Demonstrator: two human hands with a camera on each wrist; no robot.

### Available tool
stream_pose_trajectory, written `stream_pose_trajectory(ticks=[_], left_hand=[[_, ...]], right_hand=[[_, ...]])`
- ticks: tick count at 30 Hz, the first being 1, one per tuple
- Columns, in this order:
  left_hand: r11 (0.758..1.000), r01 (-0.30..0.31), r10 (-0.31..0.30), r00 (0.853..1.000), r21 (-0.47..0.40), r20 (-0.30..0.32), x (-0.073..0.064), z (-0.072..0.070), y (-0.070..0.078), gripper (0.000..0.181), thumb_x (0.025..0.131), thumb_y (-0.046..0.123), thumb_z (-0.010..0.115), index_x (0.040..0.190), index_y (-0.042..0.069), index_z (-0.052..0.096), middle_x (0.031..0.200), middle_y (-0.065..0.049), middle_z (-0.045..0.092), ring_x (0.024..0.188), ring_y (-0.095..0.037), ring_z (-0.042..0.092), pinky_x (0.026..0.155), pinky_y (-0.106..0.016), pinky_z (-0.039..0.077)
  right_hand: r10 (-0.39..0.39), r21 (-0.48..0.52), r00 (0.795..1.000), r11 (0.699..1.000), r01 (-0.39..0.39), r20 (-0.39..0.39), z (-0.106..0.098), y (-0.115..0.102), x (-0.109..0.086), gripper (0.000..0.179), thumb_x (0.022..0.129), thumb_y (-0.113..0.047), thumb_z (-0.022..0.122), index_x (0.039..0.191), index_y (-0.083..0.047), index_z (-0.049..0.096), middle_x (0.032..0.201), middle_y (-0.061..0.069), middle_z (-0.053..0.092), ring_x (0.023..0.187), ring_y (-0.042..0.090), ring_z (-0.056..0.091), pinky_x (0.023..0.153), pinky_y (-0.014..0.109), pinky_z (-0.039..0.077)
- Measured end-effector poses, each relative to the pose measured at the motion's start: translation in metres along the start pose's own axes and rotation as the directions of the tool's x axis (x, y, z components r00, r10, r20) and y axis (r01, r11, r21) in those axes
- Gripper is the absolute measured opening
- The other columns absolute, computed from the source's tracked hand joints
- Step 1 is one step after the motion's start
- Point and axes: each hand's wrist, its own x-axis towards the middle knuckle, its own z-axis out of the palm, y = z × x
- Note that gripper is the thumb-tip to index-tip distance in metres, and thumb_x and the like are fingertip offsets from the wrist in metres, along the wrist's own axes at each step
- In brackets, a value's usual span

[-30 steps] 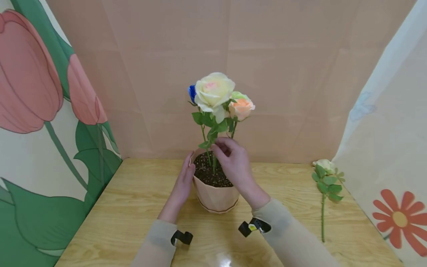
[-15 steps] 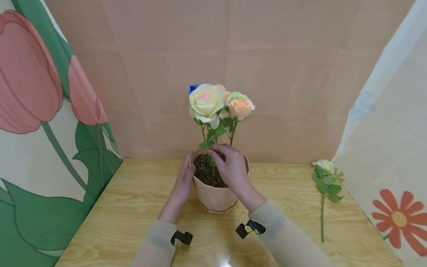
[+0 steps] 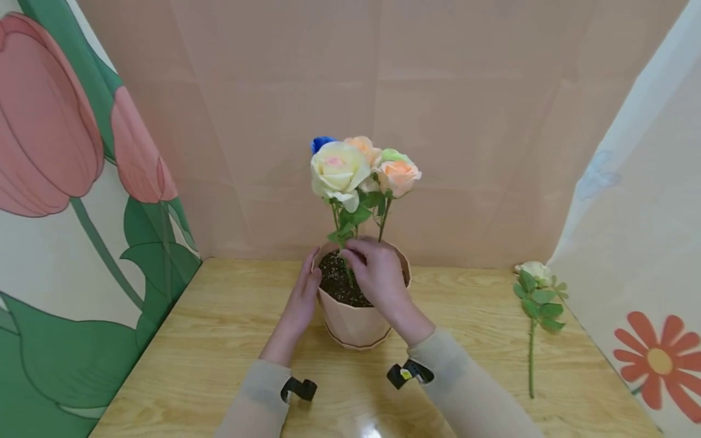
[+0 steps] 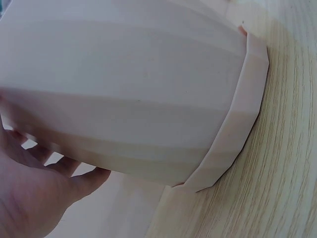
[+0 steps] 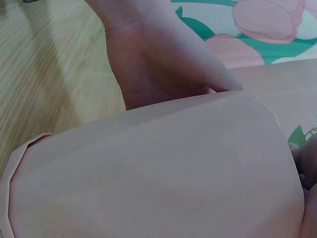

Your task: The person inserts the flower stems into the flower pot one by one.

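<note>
A pale pink faceted flowerpot (image 3: 356, 325) with a matching saucer stands upright on the table, filled with dark soil (image 3: 339, 289). My left hand (image 3: 302, 292) rests against its left wall; in the left wrist view the fingers (image 4: 62, 166) lie along the pot's side. Over the soil, my right hand (image 3: 380, 277) pinches the stem of a large cream rose (image 3: 341, 170) low down, its fingertips partly hidden. Behind that bloom rise a blue flower (image 3: 322, 144), a peach rose (image 3: 362, 148) and another peach rose (image 3: 400, 177) with a greenish bloom (image 3: 393, 156) behind it.
One white rose (image 3: 533, 272) with a leafy green stem (image 3: 531, 359) lies on the wooden table (image 3: 465, 340) at the right. A pink backdrop (image 3: 274, 121) stands behind, and printed flower panels flank both sides.
My right hand has moved slightly left and down with the cream rose, whose bloom now sits lower and further left. A peach rose behind it has come into view. The left hand stays put.
</note>
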Motion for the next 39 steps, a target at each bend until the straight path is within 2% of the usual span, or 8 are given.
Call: stream_pose_trajectory(ticks=[11, 18, 26, 30, 39], left_hand=[[1.000, 0.000, 0.000, 1.000, 0.023, -0.005, 0.001, 0.000, 0.005, 0.058, 0.122, 0.036, 0.033, 0.178, 0.025, 0.022, 0.182, -0.011, 0.021, 0.164, -0.039, 0.024, 0.131, -0.066, 0.021], [1.000, 0.020, -0.020, 1.000, 0.021, -0.011, 0.000, -0.002, 0.004, 0.057, 0.123, 0.036, 0.033, 0.178, 0.026, 0.021, 0.182, -0.011, 0.020, 0.164, -0.042, 0.025, 0.130, -0.067, 0.021], [0.999, 0.027, -0.026, 1.000, 0.022, -0.015, -0.003, -0.003, 0.001, 0.059, 0.122, 0.040, 0.033, 0.178, 0.027, 0.021, 0.183, -0.010, 0.020, 0.165, -0.039, 0.022, 0.131, -0.065, 0.020], [1.000, 0.015, -0.015, 1.000, 0.019, -0.010, -0.002, -0.003, 0.000, 0.059, 0.122, 0.042, 0.033, 0.178, 0.026, 0.021, 0.183, -0.009, 0.020, 0.165, -0.038, 0.021, 0.131, -0.065, 0.020], [1.000, 0.006, -0.005, 1.000, 0.013, -0.015, -0.003, -0.002, 0.001, 0.059, 0.122, 0.040, 0.033, 0.177, 0.023, 0.023, 0.182, -0.013, 0.021, 0.165, -0.042, 0.021, 0.131, -0.067, 0.018]], right_hand=[[0.002, -0.020, 0.998, 1.000, -0.001, 0.058, -0.002, -0.001, 0.002, 0.005, 0.103, -0.010, 0.079, 0.103, -0.008, 0.083, 0.089, 0.001, 0.071, 0.072, 0.016, 0.066, 0.069, 0.041, 0.058], [-0.005, -0.009, 0.998, 1.000, 0.005, 0.058, 0.001, 0.001, -0.001, 0.007, 0.106, -0.012, 0.076, 0.105, -0.007, 0.082, 0.091, 0.002, 0.071, 0.074, 0.017, 0.066, 0.071, 0.040, 0.059], [0.032, -0.001, 0.998, 0.999, -0.032, 0.052, 0.003, 0.000, -0.007, 0.008, 0.106, -0.013, 0.076, 0.109, -0.007, 0.081, 0.093, 0.001, 0.071, 0.076, 0.016, 0.065, 0.070, 0.038, 0.057], [0.039, 0.005, 0.999, 0.999, -0.039, 0.032, 0.003, 0.000, -0.008, 0.014, 0.105, -0.012, 0.077, 0.116, -0.005, 0.082, 0.097, 0.003, 0.075, 0.075, 0.015, 0.068, 0.069, 0.038, 0.059], [0.071, 0.020, 0.997, 0.997, -0.072, 0.031, 0.001, 0.000, -0.009, 0.016, 0.105, -0.015, 0.078, 0.119, -0.007, 0.083, 0.103, 0.004, 0.077, 0.079, 0.015, 0.069, 0.072, 0.039, 0.060]])
